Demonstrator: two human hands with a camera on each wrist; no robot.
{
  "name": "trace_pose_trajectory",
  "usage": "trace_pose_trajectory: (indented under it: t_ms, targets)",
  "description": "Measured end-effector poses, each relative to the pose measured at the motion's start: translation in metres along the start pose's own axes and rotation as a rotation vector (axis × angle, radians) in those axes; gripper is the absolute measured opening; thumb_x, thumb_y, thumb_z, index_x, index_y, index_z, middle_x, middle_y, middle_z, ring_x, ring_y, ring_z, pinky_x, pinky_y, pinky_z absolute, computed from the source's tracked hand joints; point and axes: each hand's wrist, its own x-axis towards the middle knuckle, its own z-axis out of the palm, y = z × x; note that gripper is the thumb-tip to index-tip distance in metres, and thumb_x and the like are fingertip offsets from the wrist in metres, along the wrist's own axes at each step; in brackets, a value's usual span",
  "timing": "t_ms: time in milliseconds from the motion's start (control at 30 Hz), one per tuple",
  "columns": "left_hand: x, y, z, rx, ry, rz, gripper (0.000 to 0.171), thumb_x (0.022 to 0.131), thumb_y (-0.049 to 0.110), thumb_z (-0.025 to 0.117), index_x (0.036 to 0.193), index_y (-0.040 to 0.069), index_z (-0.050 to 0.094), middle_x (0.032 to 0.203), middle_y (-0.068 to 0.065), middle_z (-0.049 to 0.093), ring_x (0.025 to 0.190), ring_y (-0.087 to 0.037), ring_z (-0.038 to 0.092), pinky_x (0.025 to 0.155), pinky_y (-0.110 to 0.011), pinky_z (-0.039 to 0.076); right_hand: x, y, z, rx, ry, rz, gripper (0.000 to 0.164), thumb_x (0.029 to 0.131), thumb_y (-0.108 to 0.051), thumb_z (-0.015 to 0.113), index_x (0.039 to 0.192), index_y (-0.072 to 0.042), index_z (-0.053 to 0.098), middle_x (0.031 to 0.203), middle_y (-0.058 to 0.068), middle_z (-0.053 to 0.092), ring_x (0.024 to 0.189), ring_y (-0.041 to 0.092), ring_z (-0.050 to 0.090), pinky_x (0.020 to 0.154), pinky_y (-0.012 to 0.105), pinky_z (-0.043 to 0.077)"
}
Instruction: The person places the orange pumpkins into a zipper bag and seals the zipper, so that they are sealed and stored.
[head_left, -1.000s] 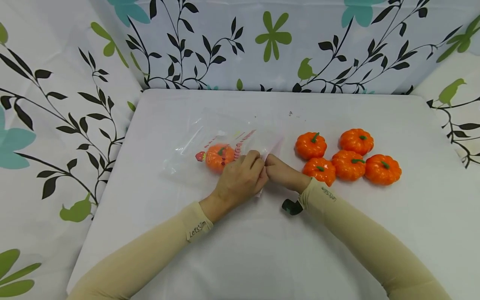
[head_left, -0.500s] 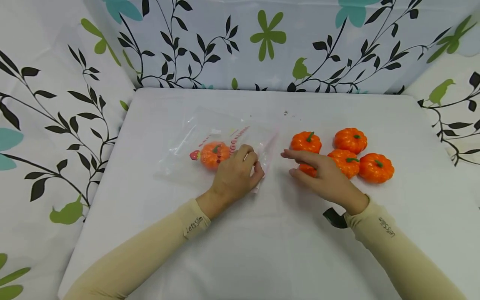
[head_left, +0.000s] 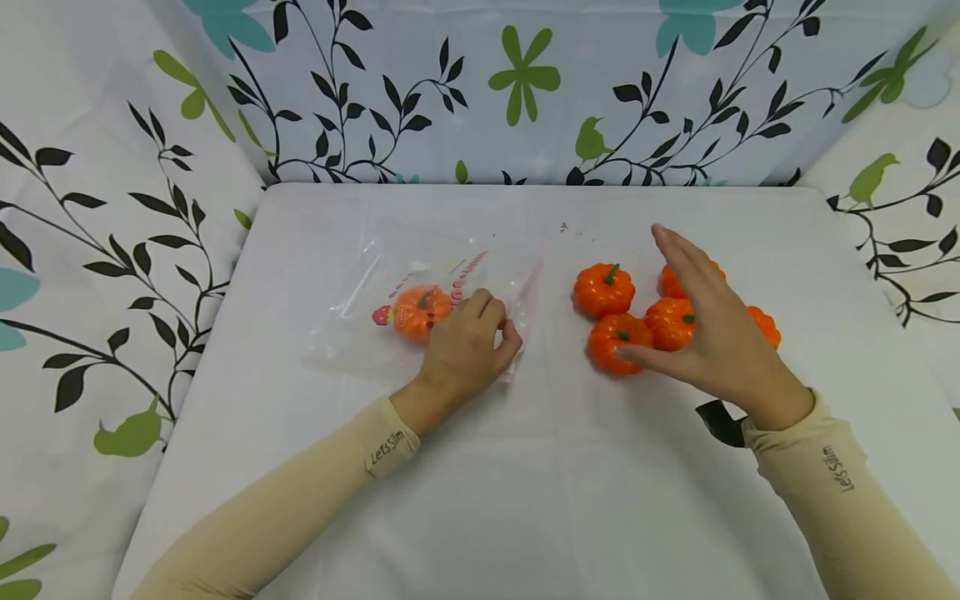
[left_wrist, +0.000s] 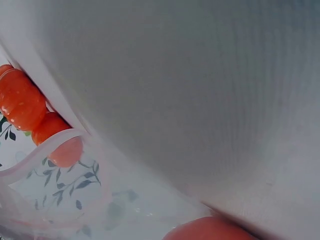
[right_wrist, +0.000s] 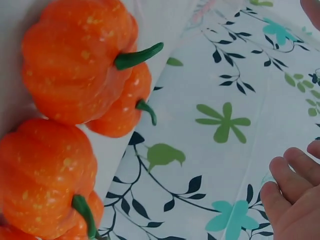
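A clear plastic zip bag [head_left: 360, 292] with red print lies flat on the white table, one small orange toy pumpkin [head_left: 411, 317] showing through it. My left hand [head_left: 461, 346] pinches the bag near its pinkish mouth edge, fingers curled. In the left wrist view the bag's rim [left_wrist: 55, 142] stands raised in a loop. Several more orange pumpkins [head_left: 602, 290] with green stems sit grouped right of the bag. Over them my right hand [head_left: 723, 342] hovers with fingers spread and thumb apart, holding nothing; it partly hides the rear and right pumpkins. The right wrist view shows pumpkins [right_wrist: 80, 60] close by.
A white-covered table [head_left: 480, 500] spreads under everything. Curtains [head_left: 420, 50] printed with leaves, birds and flowers stand along its back and sides. Tiny dark specks [head_left: 566, 227] lie behind the pumpkins. A black strap piece [head_left: 722, 423] shows at my right cuff.
My right hand has left the bag's mouth edge and moved right, over the pumpkins, its fingers now spread. The left hand has stayed at the bag. The head view has shifted slightly.
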Motion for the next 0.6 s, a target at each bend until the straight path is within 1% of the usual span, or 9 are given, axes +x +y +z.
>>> trace_pose_trajectory:
  t_ms: [67,100,167,200,267,333,467,533,600]
  targets:
    - [0.0,0.0,0.0,0.003,-0.001,-0.001,0.01,0.085,0.006,0.063,0.08,0.006,0.055,0.079,-0.006,0.05,0.059,-0.019,0.049,0.047,-0.027,0.047,-0.001,0.005,0.0,-0.02,-0.024,0.034,0.127,0.066,-0.029,0.096,0.163,-0.029,0.016,0.166,0.004,0.021,0.149,0.032,0.025,0.107,0.069,0.034]
    - [0.0,0.0,0.0,0.005,-0.001,-0.002,0.009,0.085,0.006,0.064,0.08,0.006,0.055,0.079,-0.006,0.05,0.059,-0.019,0.049,0.047,-0.028,0.047,-0.001,0.007,0.001,-0.032,-0.041,0.056,0.127,0.066,-0.033,0.096,0.163,-0.03,0.014,0.166,0.004,0.02,0.149,0.033,0.025,0.106,0.07,0.034]
    - [0.001,0.0,0.0,0.005,-0.001,-0.004,0.009,0.085,0.006,0.064,0.08,0.006,0.056,0.079,-0.006,0.051,0.059,-0.02,0.049,0.048,-0.028,0.047,-0.002,0.013,0.004,-0.058,-0.077,0.097,0.128,0.067,-0.041,0.094,0.164,-0.03,0.012,0.166,0.005,0.021,0.143,0.034,0.034,0.103,0.069,0.037]
    - [0.001,0.0,0.0,0.006,0.0,-0.003,0.009,0.085,0.006,0.064,0.08,0.006,0.056,0.079,-0.006,0.051,0.06,-0.02,0.049,0.048,-0.028,0.047,-0.003,0.016,0.006,-0.069,-0.097,0.116,0.128,0.067,-0.045,0.094,0.164,-0.029,0.011,0.164,0.007,0.025,0.14,0.035,0.037,0.102,0.069,0.039]
    - [0.001,0.0,0.001,0.01,0.0,-0.002,0.009,0.085,0.006,0.064,0.08,0.006,0.056,0.078,-0.006,0.052,0.06,-0.02,0.05,0.048,-0.029,0.047,-0.005,0.021,0.011,-0.108,-0.134,0.148,0.129,0.066,-0.052,0.092,0.164,-0.025,0.013,0.161,0.011,0.03,0.136,0.037,0.04,0.102,0.068,0.04]
    - [0.001,-0.001,0.001,0.015,0.001,0.0,0.009,0.085,0.006,0.064,0.08,0.006,0.056,0.078,-0.006,0.052,0.06,-0.02,0.05,0.049,-0.029,0.048,-0.007,0.026,0.016,-0.14,-0.169,0.17,0.129,0.065,-0.055,0.091,0.163,-0.017,0.017,0.158,0.015,0.035,0.136,0.039,0.04,0.105,0.066,0.038]
    - [0.0,-0.001,0.002,0.019,0.003,0.0,0.009,0.085,0.006,0.063,0.08,0.005,0.056,0.077,-0.006,0.052,0.059,-0.02,0.052,0.05,-0.03,0.049,-0.01,0.033,0.025,-0.211,-0.235,0.204,0.124,0.064,-0.056,0.092,0.158,-0.004,0.03,0.156,0.02,0.038,0.144,0.044,0.03,0.112,0.064,0.03]
    - [0.0,-0.001,0.001,0.018,-0.001,-0.001,0.009,0.085,0.006,0.063,0.08,0.005,0.056,0.077,-0.006,0.053,0.059,-0.02,0.052,0.05,-0.029,0.05,-0.011,0.036,0.027,-0.242,-0.26,0.211,0.12,0.063,-0.056,0.091,0.154,0.0,0.036,0.153,0.022,0.041,0.144,0.044,0.03,0.113,0.063,0.029]
    - [0.0,-0.001,0.001,0.017,-0.003,-0.002,0.008,0.085,0.006,0.064,0.08,0.005,0.057,0.077,-0.006,0.053,0.059,-0.02,0.052,0.051,-0.029,0.05,-0.014,0.038,0.029,-0.27,-0.276,0.215,0.117,0.063,-0.056,0.091,0.151,0.002,0.041,0.151,0.024,0.044,0.144,0.045,0.03,0.114,0.062,0.028]
